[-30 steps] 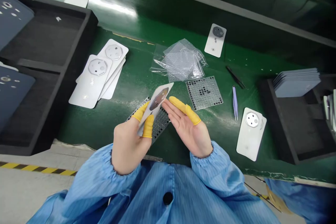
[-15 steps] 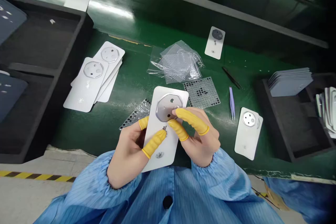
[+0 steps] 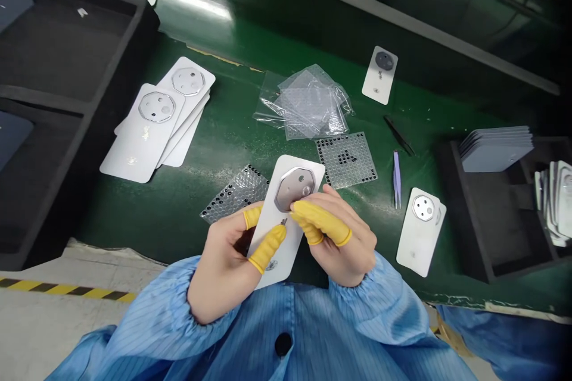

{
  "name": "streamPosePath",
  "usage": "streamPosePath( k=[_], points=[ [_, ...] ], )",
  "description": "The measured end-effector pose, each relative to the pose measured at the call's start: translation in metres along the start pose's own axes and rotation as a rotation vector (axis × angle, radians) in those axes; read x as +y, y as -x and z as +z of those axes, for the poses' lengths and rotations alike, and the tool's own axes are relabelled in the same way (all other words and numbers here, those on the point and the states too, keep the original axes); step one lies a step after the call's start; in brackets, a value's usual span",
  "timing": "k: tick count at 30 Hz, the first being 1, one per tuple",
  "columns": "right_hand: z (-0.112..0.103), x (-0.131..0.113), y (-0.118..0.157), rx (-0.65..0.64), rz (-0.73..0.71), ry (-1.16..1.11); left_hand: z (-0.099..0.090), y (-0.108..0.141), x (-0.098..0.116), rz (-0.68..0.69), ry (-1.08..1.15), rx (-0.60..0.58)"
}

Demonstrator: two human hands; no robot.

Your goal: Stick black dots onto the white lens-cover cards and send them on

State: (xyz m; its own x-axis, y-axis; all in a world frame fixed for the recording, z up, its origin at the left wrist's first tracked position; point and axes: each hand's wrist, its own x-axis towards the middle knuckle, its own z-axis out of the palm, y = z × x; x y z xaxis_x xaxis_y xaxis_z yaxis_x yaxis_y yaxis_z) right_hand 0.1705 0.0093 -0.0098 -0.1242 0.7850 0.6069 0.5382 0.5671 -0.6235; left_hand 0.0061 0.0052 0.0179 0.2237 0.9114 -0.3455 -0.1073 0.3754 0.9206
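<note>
My left hand (image 3: pixel 227 271) grips a white phone back cover (image 3: pixel 285 255) by its left edge, the thumb on its face and the other fingers behind. An octagonal grey camera plate (image 3: pixel 292 187) sits at the cover's upper end. Close by the plate's lower right edge, my right hand (image 3: pixel 344 244) has its fingers pressed together; whatever they hold, if anything, is hidden. Yellow finger cots cover fingers of both hands. Beyond the cover lie two clear sheets of small black dots, the left sheet (image 3: pixel 236 190) partly behind my left hand, the right sheet (image 3: pixel 351 161) just past the cover's top.
Several white covers (image 3: pixel 134 155) overlap at left, beside a black divided tray (image 3: pixel 105 89). Clear plastic bags (image 3: pixel 313 110) lie mid-table. Purple tweezers (image 3: pixel 397 181), black tweezers (image 3: pixel 399 136) and more covers (image 3: pixel 415 244) are at right, near another black tray (image 3: pixel 480 232) holding upright panels.
My right fingers have come off the middle of the camera plate toward its lower edge and drawn together. The cover has shifted slightly right; my left hand keeps its grip.
</note>
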Motion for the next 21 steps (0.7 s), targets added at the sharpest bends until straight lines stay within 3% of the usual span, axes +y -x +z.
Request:
streamPosePath(
  k=[4,7,12,17,21],
  points=[
    [0.004,-0.001,-0.01,0.158,0.057,-0.1,0.002,-0.001,0.0,-0.089,0.062,0.011],
    [0.003,0.0,-0.012,0.221,0.03,-0.028,0.005,-0.002,-0.002,-0.146,0.123,0.028],
    [-0.004,0.003,-0.013,0.063,-0.04,0.001,0.008,0.0,-0.006,-0.138,0.179,0.063],
    [-0.009,-0.001,-0.021,0.065,0.066,-0.117,0.005,0.003,-0.004,-0.183,0.231,0.066],
    [-0.012,-0.003,-0.019,0.005,0.029,-0.073,0.004,0.005,-0.002,-0.163,0.227,0.033]
  ],
)
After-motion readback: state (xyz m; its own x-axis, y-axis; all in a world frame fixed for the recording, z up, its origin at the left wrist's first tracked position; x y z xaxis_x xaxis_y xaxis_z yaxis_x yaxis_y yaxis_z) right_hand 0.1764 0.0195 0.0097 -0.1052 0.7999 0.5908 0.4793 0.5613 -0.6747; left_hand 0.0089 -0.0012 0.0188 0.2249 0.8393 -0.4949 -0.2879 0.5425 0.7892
